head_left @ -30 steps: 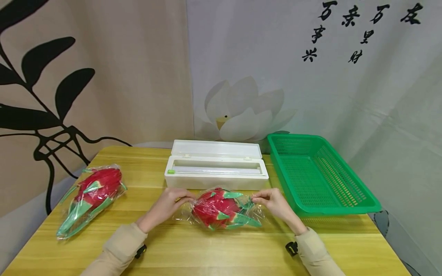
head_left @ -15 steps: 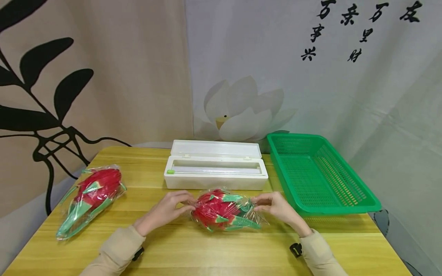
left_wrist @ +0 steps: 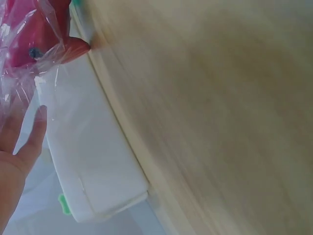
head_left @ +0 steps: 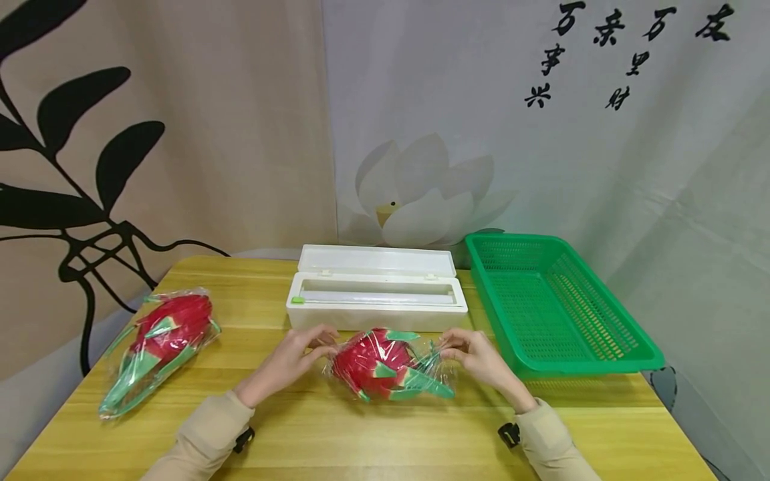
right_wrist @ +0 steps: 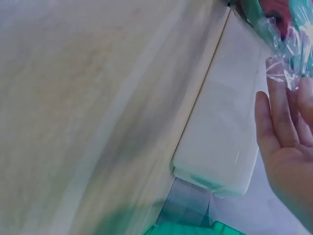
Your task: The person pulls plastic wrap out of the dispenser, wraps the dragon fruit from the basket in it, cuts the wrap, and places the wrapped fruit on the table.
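Observation:
A red dragon fruit with green scales (head_left: 375, 364), wrapped in clear cling film, is at the middle of the table between both hands. My left hand (head_left: 299, 357) pinches the gathered film at the fruit's left end; in the left wrist view the fruit's red end (left_wrist: 36, 34) shows above the fingers. My right hand (head_left: 472, 354) pinches the film at the green-tipped right end. In the right wrist view, crinkled film (right_wrist: 288, 68) meets the fingertips. A second film-wrapped dragon fruit (head_left: 171, 327) lies at the table's left side.
Just behind the fruit stands a white cling film dispenser (head_left: 375, 317), its lid (head_left: 377, 260) raised and a film roll (head_left: 379, 296) inside. A green plastic basket (head_left: 592, 367) sits at the right rear of the wooden table (head_left: 361, 447). Behind hangs a printed cloth (head_left: 421, 80).
Both hands have shifted slightly and regripped the film ends. The fruit between them has turned a little, and the film at its ends looks more gathered. The other fruit, dispenser and basket stay put.

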Available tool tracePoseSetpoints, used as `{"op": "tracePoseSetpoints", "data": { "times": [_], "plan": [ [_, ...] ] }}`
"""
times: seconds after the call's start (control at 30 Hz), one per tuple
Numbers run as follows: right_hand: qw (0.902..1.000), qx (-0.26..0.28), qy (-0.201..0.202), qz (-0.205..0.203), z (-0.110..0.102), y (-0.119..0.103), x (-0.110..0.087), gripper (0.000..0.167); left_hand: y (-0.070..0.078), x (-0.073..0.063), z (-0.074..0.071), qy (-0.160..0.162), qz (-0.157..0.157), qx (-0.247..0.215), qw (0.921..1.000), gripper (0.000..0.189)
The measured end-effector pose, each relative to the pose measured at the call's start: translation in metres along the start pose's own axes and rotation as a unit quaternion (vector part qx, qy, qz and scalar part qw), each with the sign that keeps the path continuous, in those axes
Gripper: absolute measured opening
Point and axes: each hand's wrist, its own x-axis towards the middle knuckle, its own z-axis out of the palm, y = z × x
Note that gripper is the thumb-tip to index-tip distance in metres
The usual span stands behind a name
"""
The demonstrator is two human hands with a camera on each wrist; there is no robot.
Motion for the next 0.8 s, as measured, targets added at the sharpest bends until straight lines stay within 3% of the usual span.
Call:
{"op": "tracePoseSetpoints", "data": {
  "times": [0.13,0.43,0.6,0.8],
  "plan": [
    [0.9997,0.023,-0.003,0.006,-0.0007,0.0025,-0.0006,0.007,0.0012,0.0024,0.0002,0.013,0.010,0.012,0.9998,0.014],
    [0.9989,0.015,-0.012,0.043,-0.0011,0.0028,-0.0010,0.009,0.0026,0.0068,0.0004,0.051,0.024,0.015,0.9983,0.011],
    [0.9972,-0.002,-0.002,0.075,0.0009,0.0036,0.0009,0.011,0.0013,0.0092,0.0040,0.037,0.023,0.044,0.9981,0.014],
    [0.9965,-0.026,-0.008,0.080,0.0016,0.0058,0.0021,0.013,0.0039,0.0085,0.0041,0.014,0.006,0.058,0.9982,0.020]
  ]
}}
